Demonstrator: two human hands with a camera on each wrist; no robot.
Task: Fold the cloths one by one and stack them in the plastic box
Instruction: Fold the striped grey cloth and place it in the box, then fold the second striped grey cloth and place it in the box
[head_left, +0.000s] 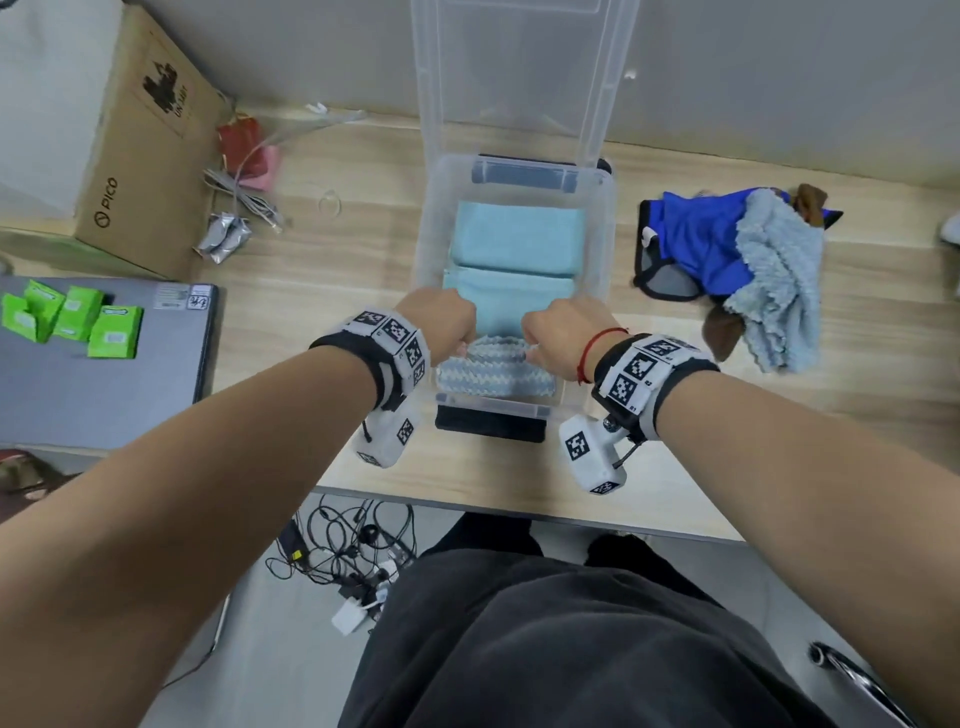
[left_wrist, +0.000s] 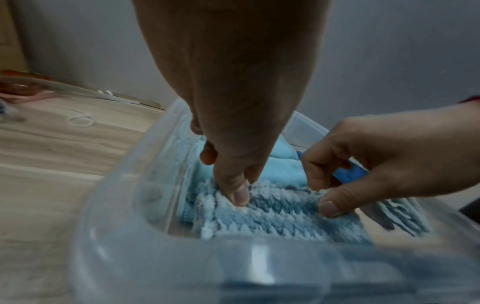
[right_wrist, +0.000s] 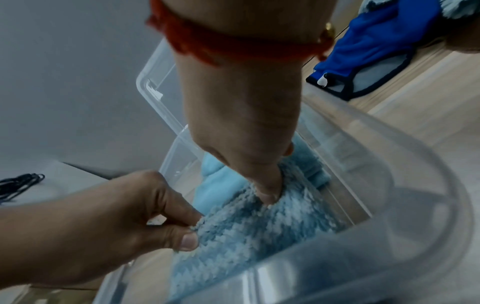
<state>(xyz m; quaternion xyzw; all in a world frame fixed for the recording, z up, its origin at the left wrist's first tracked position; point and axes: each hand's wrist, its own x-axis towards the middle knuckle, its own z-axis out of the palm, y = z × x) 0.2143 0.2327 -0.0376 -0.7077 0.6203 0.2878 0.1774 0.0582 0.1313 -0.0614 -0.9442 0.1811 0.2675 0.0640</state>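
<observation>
A clear plastic box (head_left: 605, 218) stands open on the wooden table, its lid (head_left: 524, 67) tilted up against the wall. Two folded light-blue cloths (head_left: 517, 236) lie inside, at the far end and the middle. At the near end, both hands hold a folded fluffy blue-and-white cloth (head_left: 496, 371) down inside the box. My left hand (head_left: 441, 325) pinches its left top edge (left_wrist: 233, 197). My right hand (head_left: 563, 332) pinches its right top edge (right_wrist: 267, 195). The same cloth (left_wrist: 272, 216) fills the near end of the box (left_wrist: 109, 205) in the left wrist view.
A loose pile of cloths (head_left: 737, 265), blue, grey fluffy and brown, lies on the table right of the box. Left of the box are a cardboard box (head_left: 140, 150), cables (head_left: 244, 192), foil packets (head_left: 223, 236), a grey laptop (head_left: 104, 364) and green boxes (head_left: 72, 319).
</observation>
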